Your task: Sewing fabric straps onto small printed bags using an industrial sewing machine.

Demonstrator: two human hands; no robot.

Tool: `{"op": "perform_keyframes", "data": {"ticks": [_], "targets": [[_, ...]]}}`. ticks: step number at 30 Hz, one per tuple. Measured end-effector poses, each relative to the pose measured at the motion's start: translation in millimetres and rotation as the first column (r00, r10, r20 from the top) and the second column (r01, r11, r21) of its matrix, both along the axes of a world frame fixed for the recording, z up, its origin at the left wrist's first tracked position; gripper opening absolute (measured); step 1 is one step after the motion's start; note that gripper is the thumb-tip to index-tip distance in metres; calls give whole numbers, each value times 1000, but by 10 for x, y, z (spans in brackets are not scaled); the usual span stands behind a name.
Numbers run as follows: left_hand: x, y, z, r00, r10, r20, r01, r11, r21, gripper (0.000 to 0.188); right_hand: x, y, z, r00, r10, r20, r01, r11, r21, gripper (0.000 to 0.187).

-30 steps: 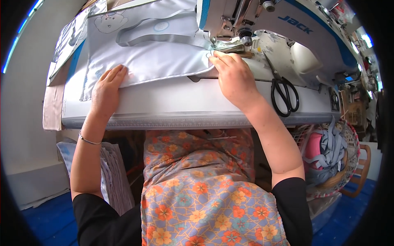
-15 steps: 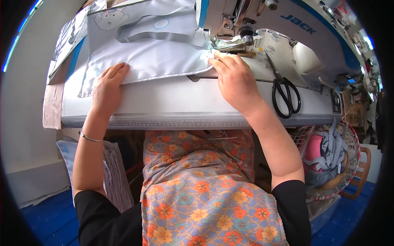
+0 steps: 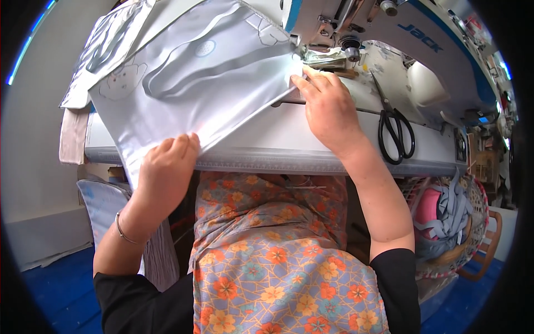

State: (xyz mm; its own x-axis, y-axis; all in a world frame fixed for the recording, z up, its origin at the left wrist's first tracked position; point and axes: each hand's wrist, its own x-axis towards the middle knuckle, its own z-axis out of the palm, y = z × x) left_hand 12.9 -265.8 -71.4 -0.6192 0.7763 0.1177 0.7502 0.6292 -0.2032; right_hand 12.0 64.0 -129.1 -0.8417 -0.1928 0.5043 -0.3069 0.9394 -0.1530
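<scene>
A shiny white fabric panel (image 3: 178,106) with faint printed drawings lies slantwise on the sewing table. Its near left corner hangs over the front edge. A long grey strap (image 3: 189,86) loops across it and runs to the sewing machine's needle area (image 3: 305,51). At the near edge of the panel, my left hand (image 3: 169,167) is closed on the cloth, its thumb hidden. My right hand (image 3: 331,108) pinches the panel's right corner just in front of the needle area; its fingertips touch the cloth there. Black-handled scissors (image 3: 396,131) lie right of my right hand.
The white and blue machine head (image 3: 378,33) overhangs the back right. A ruler strip (image 3: 267,162) runs along the table's front edge. Silvery folded pieces (image 3: 111,53) lie far left. A basket (image 3: 475,222) with grey straps and pink cloth stands right, stacked cloth (image 3: 158,250) lower left.
My left hand has moved right and toward me, drawing the cloth with it. The panel has turned, its near left corner now past the table edge. My right hand stays at the needle area.
</scene>
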Motion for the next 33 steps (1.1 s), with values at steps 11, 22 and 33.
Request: {"op": "perform_keyframes", "data": {"ticks": [11, 22, 33], "targets": [[82, 677, 253, 722, -324, 611, 268, 946, 184, 27, 10, 3, 15, 1000, -7, 27, 9, 998, -66, 30], [-1348, 1651, -598, 992, -123, -33, 120, 820, 559, 21, -31, -41, 80, 1000, 18, 3, -18, 997, -70, 31], [10, 651, -115, 973, -197, 121, 139, 916, 375, 64, 37, 57, -53, 1000, -21, -10, 20, 997, -80, 29]]}}
